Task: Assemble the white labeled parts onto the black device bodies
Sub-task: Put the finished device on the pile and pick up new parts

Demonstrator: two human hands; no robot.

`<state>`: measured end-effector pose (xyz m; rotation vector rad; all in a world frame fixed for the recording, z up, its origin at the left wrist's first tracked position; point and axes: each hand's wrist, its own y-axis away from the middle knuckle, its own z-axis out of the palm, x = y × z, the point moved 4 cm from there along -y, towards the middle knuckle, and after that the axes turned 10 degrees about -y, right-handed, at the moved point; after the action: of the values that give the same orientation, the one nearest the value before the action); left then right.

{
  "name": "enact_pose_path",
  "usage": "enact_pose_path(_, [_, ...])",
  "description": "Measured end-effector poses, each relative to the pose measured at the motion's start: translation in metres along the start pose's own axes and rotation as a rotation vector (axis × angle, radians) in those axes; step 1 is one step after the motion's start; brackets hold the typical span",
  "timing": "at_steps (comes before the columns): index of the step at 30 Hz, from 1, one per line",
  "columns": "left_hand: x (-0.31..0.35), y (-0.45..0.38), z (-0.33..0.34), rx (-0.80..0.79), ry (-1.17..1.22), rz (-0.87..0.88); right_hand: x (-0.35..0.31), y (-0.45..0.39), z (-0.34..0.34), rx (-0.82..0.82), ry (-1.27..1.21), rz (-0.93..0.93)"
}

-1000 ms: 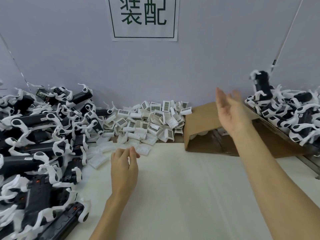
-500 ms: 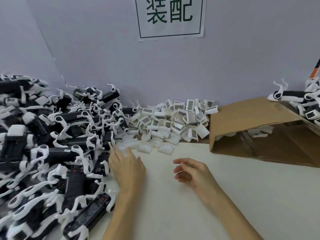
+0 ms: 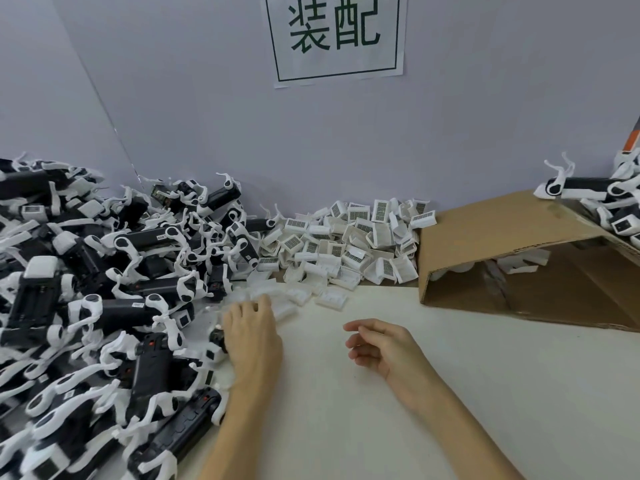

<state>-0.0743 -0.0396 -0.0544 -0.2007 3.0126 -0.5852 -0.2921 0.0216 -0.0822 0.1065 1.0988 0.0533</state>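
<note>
- Table (image 3: pixel 450 393) spreads pale across the frame, stock banked along its left and back edges, the middle bare for working.
- Heap of black device bodies (image 3: pixel 104 306) fills the left side, white clips tangled through it, within reach of the left hand.
- Cardboard box (image 3: pixel 502 244) lies tipped on its side at right; a few white pieces show inside, and more black units (image 3: pixel 588 188) sit above it, likely the finished pile.
- Sign (image 3: pixel 336 36) on the wall reads 装配 in green.
- Pile of white labeled parts (image 3: pixel 346 244) sits against the wall, barcode stickers up; the codes are too small to read.
- Left hand (image 3: pixel 252 337) rests flat at the heap's edge, fingers straight, touching loose white parts; whether it has one is unclear.
- Right hand (image 3: pixel 384 344) hovers loosely curled, holding nothing.
</note>
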Motion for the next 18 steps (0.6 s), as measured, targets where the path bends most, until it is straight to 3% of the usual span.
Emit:
enact_pose_path(2, [0.009, 0.004, -0.005, 0.119, 0.145, 0.095, 0.000, 0.001, 0.000, 0.001, 0.005, -0.003])
enact_pose_path(4, [0.015, 0.005, -0.007, 0.184, 0.136, 0.095, -0.002, 0.003, -0.001, 0.006, 0.003, -0.002])
enact_pose_path(8, [0.011, 0.006, 0.003, -0.026, -0.102, -0.033, -0.003, 0.006, -0.001, 0.006, 0.004, 0.002])
enact_pose_path(12, [0.014, 0.006, 0.008, -0.065, -0.160, 0.058, -0.004, 0.007, 0.000, 0.009, 0.006, 0.012])
enact_pose_path(15, [0.017, 0.008, -0.006, 0.129, 0.116, 0.154, -0.007, 0.008, 0.002, 0.039, -0.034, -0.021])
enact_pose_path(18, [0.035, 0.019, -0.026, 0.465, 0.318, 0.381, -0.015, 0.007, 0.005, 0.032, -0.040, -0.165])
